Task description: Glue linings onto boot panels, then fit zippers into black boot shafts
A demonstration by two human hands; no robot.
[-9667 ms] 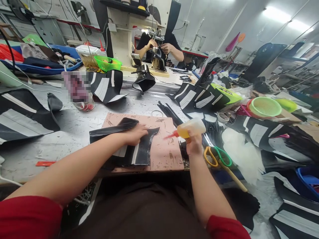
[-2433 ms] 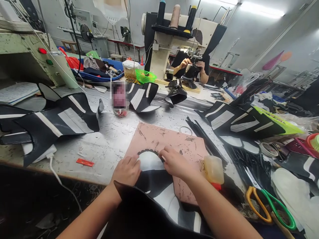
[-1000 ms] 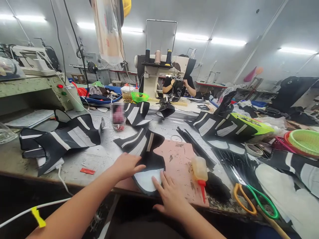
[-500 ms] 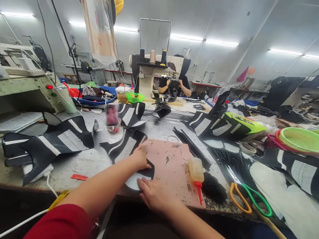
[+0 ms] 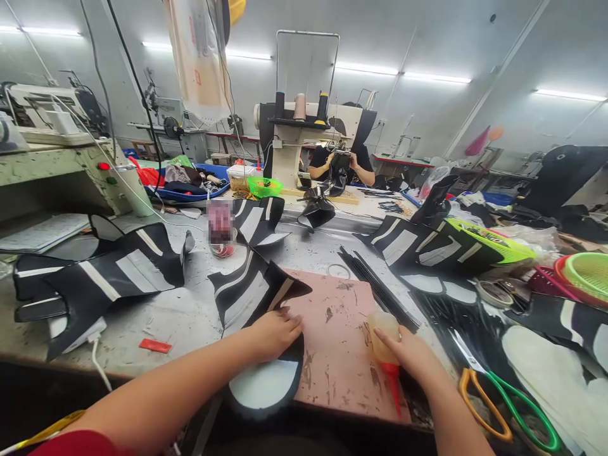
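- At the pink board's (image 5: pixel 332 354) near right corner, the squeeze bottle (image 5: pixel 382 339) lies under the right hand (image 5: pixel 414 354), a digit across it; how firmly it is grasped, I cannot tell. Pale yellow shows through its wall; its long axis runs near to far, red nozzle toward the near edge.
- Over the board's left edge, the left hand (image 5: pixel 276 332) rests unclenched on a black panel (image 5: pixel 266 384), rounded end at the table's (image 5: pixel 190 316) near edge, length running far and leftward.
- Beyond the board's far left corner, a clear cup (image 5: pixel 223 249) holds red pieces.
- Farther back, a green bowl (image 5: pixel 265 190) holds small items, a blue tray (image 5: pixel 194 197) cloths.
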